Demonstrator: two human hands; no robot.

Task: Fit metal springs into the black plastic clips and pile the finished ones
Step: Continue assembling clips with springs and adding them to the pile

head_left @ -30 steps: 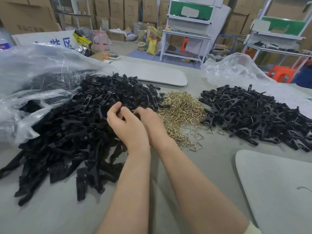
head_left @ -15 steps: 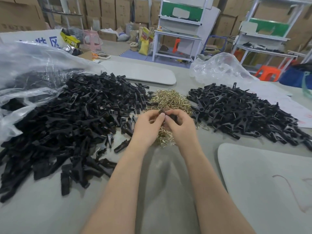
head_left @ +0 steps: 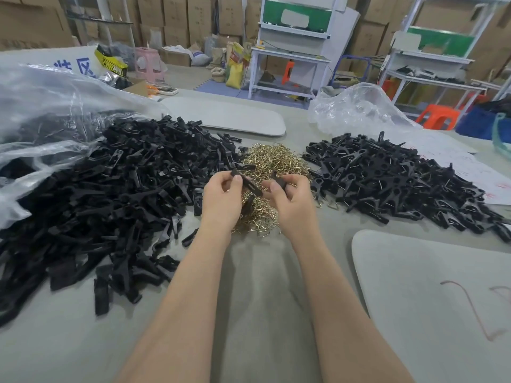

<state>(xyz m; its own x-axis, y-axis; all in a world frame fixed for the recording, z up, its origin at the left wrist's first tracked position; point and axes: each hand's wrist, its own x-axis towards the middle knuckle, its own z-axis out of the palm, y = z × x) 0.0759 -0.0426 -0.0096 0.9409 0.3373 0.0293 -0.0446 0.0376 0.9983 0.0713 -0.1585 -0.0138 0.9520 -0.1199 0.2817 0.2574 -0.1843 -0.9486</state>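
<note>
While both bare forearms reach forward over a grey bench [head_left: 249, 313], the left hand [head_left: 222, 197] pinches a long black clip piece [head_left: 247, 182] between thumb and fingers, and the right hand [head_left: 290, 200] grips a second black piece [head_left: 279, 181] close beside it. Both are held just above a heap of brass-coloured springs [head_left: 272, 161]. A large pile of loose black clip pieces [head_left: 110, 194] spills from a clear plastic bag [head_left: 49, 106] on the left. A pile of assembled clips [head_left: 392, 181] lies on the right.
</note>
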